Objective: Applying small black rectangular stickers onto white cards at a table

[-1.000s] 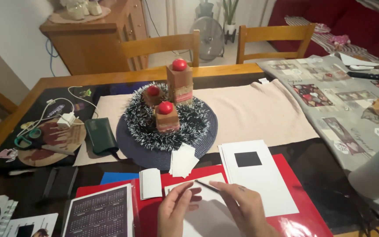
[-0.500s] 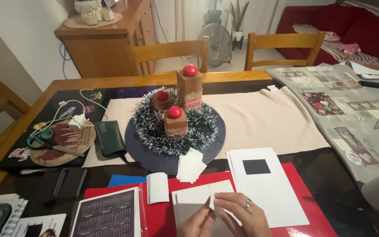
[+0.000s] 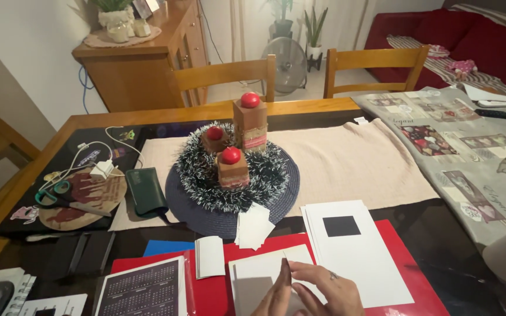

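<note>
At the far left of the bench (image 3: 147,120) lie one pair of scissors (image 3: 51,196) on a round brown mat (image 3: 89,199), one white charger (image 3: 102,171) with its cable, and one dark green case (image 3: 146,191). The near left corner holds a stack of papers (image 3: 7,287), cut off by the frame, and one printed calendar sheet (image 3: 144,289).

In the middle stands one tinsel wreath (image 3: 232,175) on a round dark placemat (image 3: 206,213), with three brown blocks inside it; two carry red balls on top, and the third's top is hard to make out. In front of it lie one small pile of white cards (image 3: 254,225) and one folded white slip (image 3: 209,256).

On the red folder (image 3: 212,295) rests a white sheet (image 3: 259,272). The left hand (image 3: 276,295) and right hand (image 3: 329,289) meet over it at the bottom edge, both cut off at the wrist. The fingers press the paper, seemingly pinching a fold; whether either truly grips it I cannot tell.

To the right lie one stack of white sheets with a black square (image 3: 346,246), one beige runner (image 3: 346,167) and a patterned cloth (image 3: 469,152). Dark bare bench shows between stack and cloth. Two chairs (image 3: 224,73) stand behind.
</note>
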